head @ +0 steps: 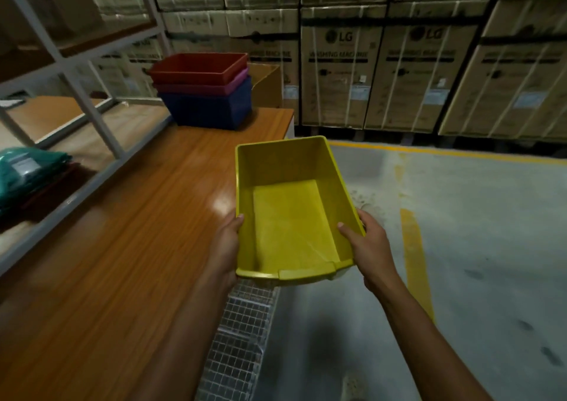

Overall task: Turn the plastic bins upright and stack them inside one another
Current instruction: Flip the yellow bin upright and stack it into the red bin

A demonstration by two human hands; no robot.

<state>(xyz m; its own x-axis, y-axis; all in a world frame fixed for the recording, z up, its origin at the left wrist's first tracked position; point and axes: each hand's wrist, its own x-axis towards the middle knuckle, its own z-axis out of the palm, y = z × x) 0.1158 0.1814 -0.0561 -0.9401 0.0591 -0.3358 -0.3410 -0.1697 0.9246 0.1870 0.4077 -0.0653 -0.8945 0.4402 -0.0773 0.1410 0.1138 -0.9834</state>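
A yellow plastic bin (291, 186) is held upright in the air at the right edge of the wooden table (122, 247), its open top facing me. My left hand (225, 247) grips its left rim, thumb over the edge. My right hand (368, 244) grips the right rim, thumb inside the bin. At the table's far end stands a stack of three upright bins nested in one another: a red bin (199, 67) on top, a purple bin (208, 87) in the middle, a blue bin (208, 109) at the bottom.
A grey metal shelf rack (76, 72) runs along the table's left side, with folded teal cloth (27, 167) on a shelf. Stacked cardboard washing-machine boxes (399, 72) line the back. A wire mesh panel (242, 339) hangs below the table edge. Concrete floor with yellow lines (414, 247) lies to the right.
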